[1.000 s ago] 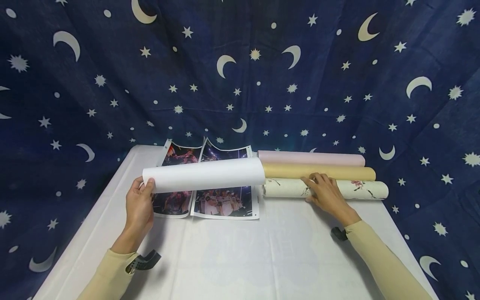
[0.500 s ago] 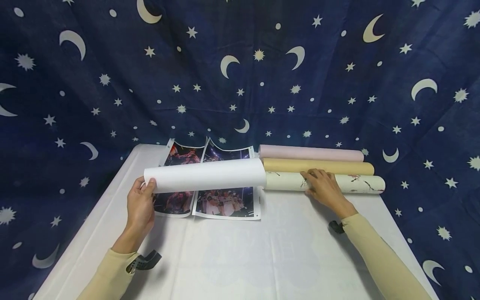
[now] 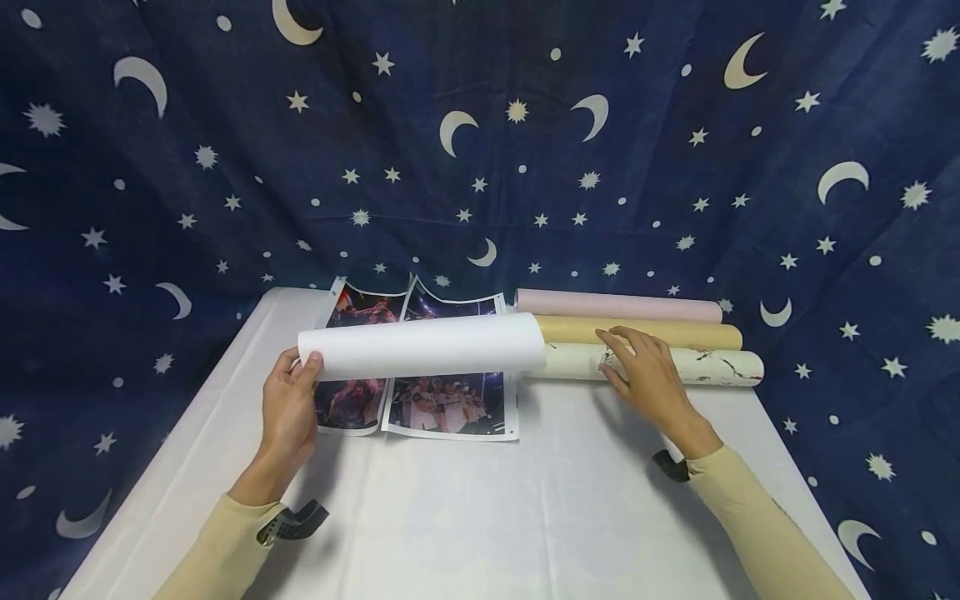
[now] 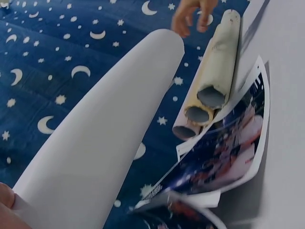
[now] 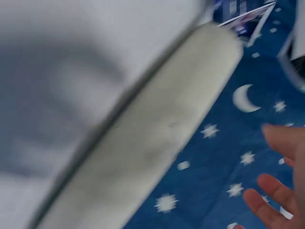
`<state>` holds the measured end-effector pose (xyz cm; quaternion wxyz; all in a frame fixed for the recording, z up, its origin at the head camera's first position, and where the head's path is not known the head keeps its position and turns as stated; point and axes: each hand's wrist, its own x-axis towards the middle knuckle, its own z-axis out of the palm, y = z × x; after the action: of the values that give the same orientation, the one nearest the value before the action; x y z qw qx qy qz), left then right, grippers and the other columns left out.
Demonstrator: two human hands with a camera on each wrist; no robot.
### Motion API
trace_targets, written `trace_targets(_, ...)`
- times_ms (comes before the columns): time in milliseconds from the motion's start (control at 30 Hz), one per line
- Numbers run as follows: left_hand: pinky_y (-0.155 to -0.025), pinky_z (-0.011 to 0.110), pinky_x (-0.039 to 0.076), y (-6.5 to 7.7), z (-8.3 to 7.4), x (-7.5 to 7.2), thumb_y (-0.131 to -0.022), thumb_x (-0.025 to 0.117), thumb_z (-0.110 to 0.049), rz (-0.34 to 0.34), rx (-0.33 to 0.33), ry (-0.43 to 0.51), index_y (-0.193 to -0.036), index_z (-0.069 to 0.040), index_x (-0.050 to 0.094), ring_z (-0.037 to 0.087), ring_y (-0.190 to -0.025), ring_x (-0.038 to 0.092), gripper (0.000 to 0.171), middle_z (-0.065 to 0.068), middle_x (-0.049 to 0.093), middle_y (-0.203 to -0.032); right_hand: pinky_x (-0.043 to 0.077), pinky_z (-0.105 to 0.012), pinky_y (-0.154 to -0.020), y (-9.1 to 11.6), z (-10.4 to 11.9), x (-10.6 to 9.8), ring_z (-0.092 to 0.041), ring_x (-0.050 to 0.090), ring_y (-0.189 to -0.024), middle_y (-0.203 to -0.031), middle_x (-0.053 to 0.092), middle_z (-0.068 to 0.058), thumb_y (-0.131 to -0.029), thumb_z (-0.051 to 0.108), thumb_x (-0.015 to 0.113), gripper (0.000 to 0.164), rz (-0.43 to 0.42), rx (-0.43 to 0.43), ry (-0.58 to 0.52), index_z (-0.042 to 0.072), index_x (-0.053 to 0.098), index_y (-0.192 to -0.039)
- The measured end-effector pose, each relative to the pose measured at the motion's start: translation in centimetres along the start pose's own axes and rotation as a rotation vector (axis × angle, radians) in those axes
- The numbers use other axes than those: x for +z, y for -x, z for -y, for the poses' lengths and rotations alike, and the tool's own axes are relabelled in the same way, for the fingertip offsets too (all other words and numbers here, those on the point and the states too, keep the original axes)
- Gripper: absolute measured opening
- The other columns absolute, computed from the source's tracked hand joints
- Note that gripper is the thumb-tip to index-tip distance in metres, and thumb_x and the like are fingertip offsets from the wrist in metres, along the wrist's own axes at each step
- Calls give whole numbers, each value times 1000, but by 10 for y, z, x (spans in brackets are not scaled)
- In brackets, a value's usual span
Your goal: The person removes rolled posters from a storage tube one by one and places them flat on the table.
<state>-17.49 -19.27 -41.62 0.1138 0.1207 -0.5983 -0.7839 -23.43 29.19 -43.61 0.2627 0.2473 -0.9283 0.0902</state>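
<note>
My left hand (image 3: 288,408) pinches the near left end of a white paper roll (image 3: 420,346) between thumb and fingers. The roll is held above two printed photo sheets (image 3: 450,408), and its right end overlaps the other rolls in the head view. My right hand (image 3: 648,379) hovers over a cream roll with a floral pattern (image 3: 712,367), fingers loosely bent and holding nothing. In the right wrist view, a gap shows between those fingers (image 5: 274,195) and the cream roll (image 5: 157,133). The left wrist view shows the white roll (image 4: 105,129) rising from my thumb.
Behind the cream roll lie a yellow roll (image 3: 675,333) and a pink roll (image 3: 622,306), side by side. All rest on a white-covered table (image 3: 465,517). A dark blue cloth (image 3: 480,150) with moons and stars hangs behind.
My right hand has come up off the cream roll, its fingers parting from it. The white roll in my left hand has moved slightly right. The rolls at right shifted a little toward the back.
</note>
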Motion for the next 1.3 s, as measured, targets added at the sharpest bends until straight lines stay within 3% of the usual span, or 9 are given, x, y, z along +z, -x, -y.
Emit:
trace_targets(100, -121, 39, 27, 2, 0, 7, -100, 56, -28, 31, 13, -21, -128, -11, 49, 15, -131, 49, 32, -2, 63, -123, 39, -59, -99, -4, 18, -11, -40, 55, -117, -129, 58, -17, -88, 17, 71, 51, -93, -48, -31, 15, 55, -137)
trace_targets(200, -121, 38, 28, 5, 2, 14, -101, 54, -27, 54, 16, -37, -128, -11, 48, 15, -129, 50, 32, 0, 61, -125, 39, -58, -99, -5, 34, -20, -38, 56, -116, -129, 58, -17, -90, 19, 67, 47, -134, -83, -57, 14, 56, -136)
trace_targets(433, -114, 32, 33, 9, 8, 26, -102, 53, -22, 124, 29, -11, -123, -13, 48, 13, -121, 52, 23, -3, 60, -121, 37, -58, -101, -7, 55, -35, -37, 53, -119, -131, 57, -15, -91, 22, 65, 50, -130, -86, -129, 15, 54, -139)
trace_targets(567, -105, 23, 41, 11, 9, 31, -102, 52, -16, 148, 57, -5, -120, -11, 50, 10, -116, 57, 18, -9, 64, -112, 36, -59, -101, -11, 61, -42, -38, 52, -122, -132, 56, -15, -92, 18, 63, 47, -103, -82, -194, 13, 54, -138)
trace_targets(767, -97, 18, 47, 14, 8, 45, -101, 53, -10, 189, 130, -77, -121, -3, 52, 6, -108, 63, 21, -14, 68, -103, 35, -57, -103, -15, 61, -42, -37, 51, -125, -135, 57, -13, -95, 13, 61, 42, -10, -99, -261, 13, 55, -137)
trace_targets(900, -93, 15, 49, 13, 9, 51, -100, 56, -12, 228, 174, -164, -123, -1, 53, 5, -104, 63, 26, -9, 66, -106, 34, -57, -106, -14, 60, -39, -35, 50, -129, -138, 56, -11, -97, 17, 59, 43, 98, -64, -314, 17, 53, -140)
trace_targets(1033, -95, 13, 48, 13, 11, 55, -99, 57, -13, 278, 233, -235, -123, 1, 54, 4, -105, 63, 28, 1, 64, -113, 37, -56, -108, -14, 60, -37, -32, 49, -133, -143, 54, -8, -102, 24, 53, 41, 231, 6, -410, 22, 50, -143)
trace_targets(1200, -97, 12, 47, 15, 9, 59, -99, 57, -10, 355, 304, -271, -124, 5, 53, 1, -107, 61, 29, 16, 61, -120, 44, -53, -107, -15, 61, -29, -30, 50, -135, -148, 51, -7, -104, 27, 48, 41, 388, 63, -570, 17, 49, -144)
trace_targets(1300, -96, 12, 47, 16, 7, 61, -99, 57, -9, 394, 331, -269, -122, 7, 54, -2, -107, 61, 28, 21, 59, -122, 46, -53, -104, -15, 62, -25, -31, 54, -130, -145, 54, -9, -105, 26, 46, 41, 440, 74, -639, 14, 49, -144)
